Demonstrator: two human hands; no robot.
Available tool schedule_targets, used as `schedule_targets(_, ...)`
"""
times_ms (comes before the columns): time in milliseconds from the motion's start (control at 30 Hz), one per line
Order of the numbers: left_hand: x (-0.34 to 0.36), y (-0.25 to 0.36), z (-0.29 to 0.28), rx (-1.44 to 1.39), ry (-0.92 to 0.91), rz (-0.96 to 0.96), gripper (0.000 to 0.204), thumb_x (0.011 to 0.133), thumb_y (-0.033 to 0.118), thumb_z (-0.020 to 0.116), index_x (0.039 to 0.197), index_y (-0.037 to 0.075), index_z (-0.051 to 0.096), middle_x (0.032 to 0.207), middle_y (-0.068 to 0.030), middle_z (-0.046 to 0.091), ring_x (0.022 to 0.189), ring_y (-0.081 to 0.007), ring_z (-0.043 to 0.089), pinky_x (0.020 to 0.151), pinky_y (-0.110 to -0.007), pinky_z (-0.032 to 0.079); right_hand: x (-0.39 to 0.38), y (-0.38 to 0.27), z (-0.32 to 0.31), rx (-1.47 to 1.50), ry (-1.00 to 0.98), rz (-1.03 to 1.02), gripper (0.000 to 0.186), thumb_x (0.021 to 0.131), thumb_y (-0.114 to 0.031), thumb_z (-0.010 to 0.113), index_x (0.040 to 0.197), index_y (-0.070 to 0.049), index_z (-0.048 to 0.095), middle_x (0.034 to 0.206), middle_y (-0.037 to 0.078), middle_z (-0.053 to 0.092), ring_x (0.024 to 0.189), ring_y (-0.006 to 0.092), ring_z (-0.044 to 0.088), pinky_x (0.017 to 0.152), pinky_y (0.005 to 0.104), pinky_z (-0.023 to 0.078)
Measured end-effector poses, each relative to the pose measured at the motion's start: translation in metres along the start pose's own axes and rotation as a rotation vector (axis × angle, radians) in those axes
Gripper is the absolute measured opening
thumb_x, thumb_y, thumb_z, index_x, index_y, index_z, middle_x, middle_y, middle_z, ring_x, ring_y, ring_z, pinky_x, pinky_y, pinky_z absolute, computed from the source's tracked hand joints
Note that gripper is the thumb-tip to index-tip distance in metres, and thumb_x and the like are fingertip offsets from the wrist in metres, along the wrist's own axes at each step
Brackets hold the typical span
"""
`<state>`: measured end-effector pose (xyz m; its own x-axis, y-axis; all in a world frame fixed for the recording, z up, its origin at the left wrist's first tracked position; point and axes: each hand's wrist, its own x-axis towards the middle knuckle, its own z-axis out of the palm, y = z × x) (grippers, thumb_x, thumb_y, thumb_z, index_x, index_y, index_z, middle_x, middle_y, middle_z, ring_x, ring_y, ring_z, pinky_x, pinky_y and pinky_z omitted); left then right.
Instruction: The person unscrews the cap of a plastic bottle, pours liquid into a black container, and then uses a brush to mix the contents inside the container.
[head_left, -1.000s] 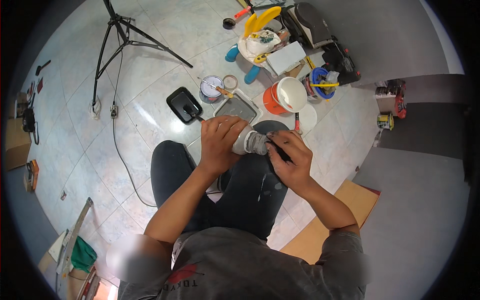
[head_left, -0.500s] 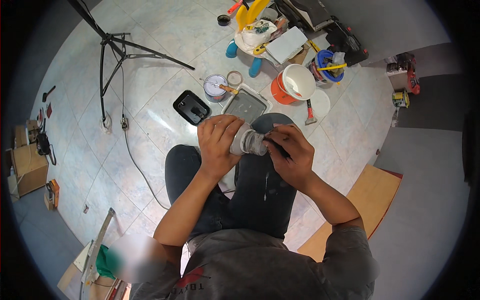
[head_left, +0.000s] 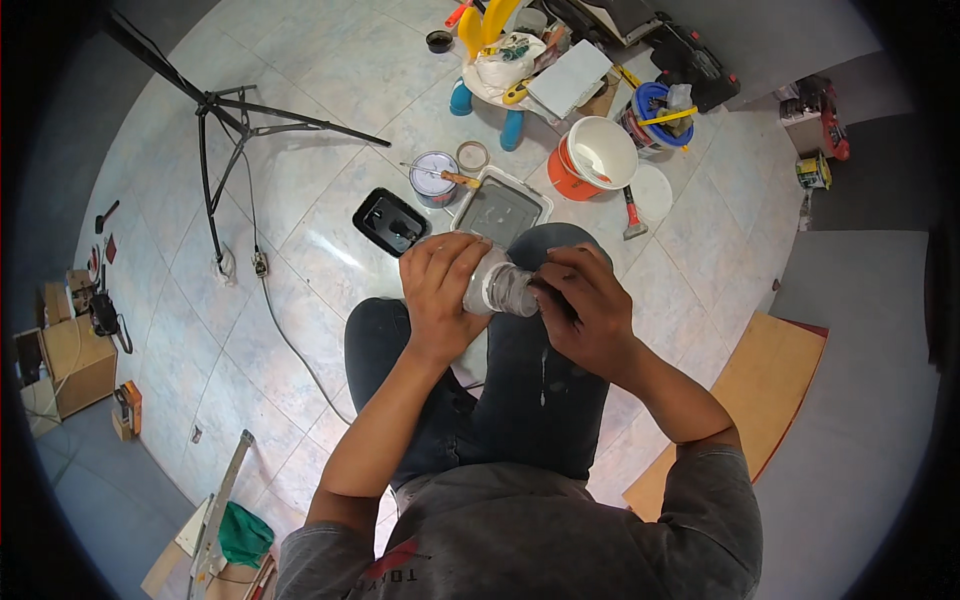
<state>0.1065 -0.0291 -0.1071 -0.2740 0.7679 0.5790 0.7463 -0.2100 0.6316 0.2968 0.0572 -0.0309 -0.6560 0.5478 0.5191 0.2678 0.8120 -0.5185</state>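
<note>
Above my knees, my left hand [head_left: 438, 292] is wrapped round a clear, cloudy plastic bottle [head_left: 490, 282], tilted with its threaded neck toward the right. Bent fingers of my right hand [head_left: 590, 305] are pinched at the bottle's mouth, their tips dark and smudged. Whatever lies between those fingertips, if anything, is hidden from view. Just beyond the bottle are a black tray [head_left: 372, 222] with dark contents and a pale-rimmed tub [head_left: 545, 205] holding grey material.
A paint can [head_left: 433, 195] with a brush across it stands past the trays. An orange-and-white bucket [head_left: 572, 182] and a red-handled scraper [head_left: 632, 215] are to the right. A black tripod [head_left: 215, 105] stands at left, its cable trailing over the tiles. A wooden board [head_left: 755, 390] lies at right.
The whole view has shifted a little, moving the surroundings mostly rightward. My hands keep nearly the same grip at the bottle, with the right fingers slightly changed in pose.
</note>
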Motion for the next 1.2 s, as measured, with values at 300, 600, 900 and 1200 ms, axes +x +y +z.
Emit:
schedule_targets(300,0.001,-0.001,0.003,-0.006,-0.020,-0.020,0.070,0.065,0.019,0.090,0.131,0.010,0.069,0.127,-0.0083,0.072,0.120,-0.0323,0.066,0.104,-0.047,0.043,-0.004,0.017,-0.010,0.132,-0.252,-0.095,0.036,0.085,0.000,0.082,0.117,0.000,0.067,0.116,0.019,0.066,0.112,0.0424,0.067,0.107,0.0517,0.054)
schedule_targets(600,-0.010,-0.009,0.004,0.014,0.051,0.019,0.076,0.062,0.019,0.093,0.133,0.010,0.068,0.129,-0.0098,0.071,0.121,-0.0346,0.065,0.106,-0.048,0.043,0.006,-0.008,-0.003,0.145,0.016,0.184,0.031,0.085,-0.002,0.087,0.114,-0.002,0.076,0.112,0.016,0.069,0.102,0.0348,0.072,0.103,0.0492,0.059)
schedule_targets(900,-0.022,0.004,0.002,0.109,0.118,-0.013,0.073,0.065,0.017,0.091,0.134,0.010,0.067,0.133,-0.0086,0.069,0.124,-0.0341,0.064,0.106,-0.049,0.043,-0.006,-0.006,0.001,0.009,-0.044,0.039,0.026,0.084,-0.001,0.087,0.108,-0.001,0.077,0.102,0.012,0.072,0.106,0.0335,0.071,0.114,0.0513,0.052)
schedule_targets(1200,-0.019,0.003,0.002,0.090,0.100,0.020,0.070,0.067,0.019,0.091,0.132,0.010,0.068,0.130,-0.0091,0.068,0.123,-0.0340,0.065,0.105,-0.048,0.043,-0.010,-0.006,-0.001,0.010,-0.027,0.069,0.028,0.081,-0.001,0.088,0.106,-0.002,0.074,0.107,0.013,0.074,0.105,0.0354,0.068,0.106,0.0506,0.051)
